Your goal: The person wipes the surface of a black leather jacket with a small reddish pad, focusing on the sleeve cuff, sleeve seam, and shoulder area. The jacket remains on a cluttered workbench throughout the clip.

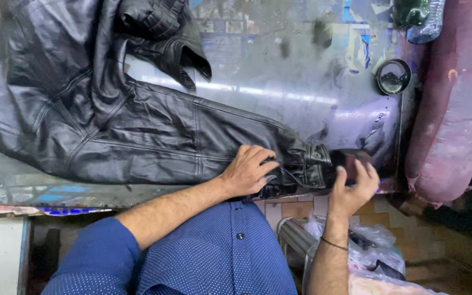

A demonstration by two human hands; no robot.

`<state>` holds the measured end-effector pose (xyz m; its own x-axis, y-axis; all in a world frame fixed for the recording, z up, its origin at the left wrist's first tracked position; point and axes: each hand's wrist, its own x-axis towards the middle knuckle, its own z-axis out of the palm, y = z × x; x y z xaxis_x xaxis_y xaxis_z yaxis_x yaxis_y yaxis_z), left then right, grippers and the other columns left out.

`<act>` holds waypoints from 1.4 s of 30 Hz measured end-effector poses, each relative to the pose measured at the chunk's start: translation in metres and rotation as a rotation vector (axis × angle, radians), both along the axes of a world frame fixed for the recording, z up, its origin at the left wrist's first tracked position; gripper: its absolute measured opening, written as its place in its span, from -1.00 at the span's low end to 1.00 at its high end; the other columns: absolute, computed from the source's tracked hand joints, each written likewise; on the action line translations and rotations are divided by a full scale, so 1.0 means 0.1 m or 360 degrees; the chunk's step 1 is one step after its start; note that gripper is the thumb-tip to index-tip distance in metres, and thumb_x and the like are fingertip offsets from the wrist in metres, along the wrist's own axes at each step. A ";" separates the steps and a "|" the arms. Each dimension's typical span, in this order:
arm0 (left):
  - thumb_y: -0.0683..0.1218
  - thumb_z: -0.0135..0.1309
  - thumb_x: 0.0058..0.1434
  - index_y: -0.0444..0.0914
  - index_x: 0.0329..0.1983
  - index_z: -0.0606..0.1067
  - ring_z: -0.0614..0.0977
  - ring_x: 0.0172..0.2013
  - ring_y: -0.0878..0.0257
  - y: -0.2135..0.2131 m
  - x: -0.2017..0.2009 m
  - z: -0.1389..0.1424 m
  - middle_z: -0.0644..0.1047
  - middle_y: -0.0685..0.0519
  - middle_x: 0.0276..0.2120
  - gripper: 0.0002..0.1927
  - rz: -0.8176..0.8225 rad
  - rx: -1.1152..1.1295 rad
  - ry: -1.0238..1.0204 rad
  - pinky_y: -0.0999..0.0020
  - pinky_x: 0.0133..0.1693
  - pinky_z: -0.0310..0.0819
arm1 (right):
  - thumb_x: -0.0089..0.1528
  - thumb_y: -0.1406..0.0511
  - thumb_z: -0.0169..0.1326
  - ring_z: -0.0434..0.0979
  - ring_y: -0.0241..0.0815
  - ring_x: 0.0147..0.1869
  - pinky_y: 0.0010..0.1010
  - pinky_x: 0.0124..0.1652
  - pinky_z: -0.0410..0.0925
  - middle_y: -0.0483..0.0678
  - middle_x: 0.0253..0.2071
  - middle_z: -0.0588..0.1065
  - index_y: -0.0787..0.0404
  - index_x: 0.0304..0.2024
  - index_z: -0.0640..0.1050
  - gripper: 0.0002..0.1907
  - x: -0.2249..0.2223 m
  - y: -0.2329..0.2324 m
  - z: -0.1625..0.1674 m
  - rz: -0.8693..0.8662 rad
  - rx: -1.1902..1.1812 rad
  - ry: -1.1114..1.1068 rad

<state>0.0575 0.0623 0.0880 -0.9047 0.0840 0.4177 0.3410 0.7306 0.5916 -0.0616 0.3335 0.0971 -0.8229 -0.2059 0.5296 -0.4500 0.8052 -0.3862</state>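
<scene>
Two hands on jacket sleeve (192, 136); round tin (393, 76), bottle (427, 19) nearby.

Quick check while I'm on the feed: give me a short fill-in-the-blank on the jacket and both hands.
1. The left hand presses flat on the jacket's ____.
2. The jacket is made of black ____.
3. The right hand is at the sleeve's ____ end.
4. The round dark tin lies on the ____.

Missing words: sleeve; leather; cuff; table
</scene>
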 end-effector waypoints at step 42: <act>-0.28 0.16 0.15 -0.21 0.11 0.40 0.50 0.04 0.41 0.17 0.37 0.64 0.52 0.18 -0.05 -0.55 0.0718 0.2555 -0.0268 0.44 0.14 0.37 | 0.45 0.36 -0.06 0.57 -0.23 -0.10 -0.40 -0.06 0.44 -0.03 -0.13 0.56 0.35 -0.01 0.50 -0.83 0.07 -1.67 0.45 0.1064 -0.1822 -0.1999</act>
<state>0.0946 0.0789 0.1525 -0.7764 -0.5641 -0.2812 0.1460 -0.5950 0.7904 -0.0551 0.1661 0.1417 -0.7400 -0.6518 -0.1659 0.4097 -0.2412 -0.8797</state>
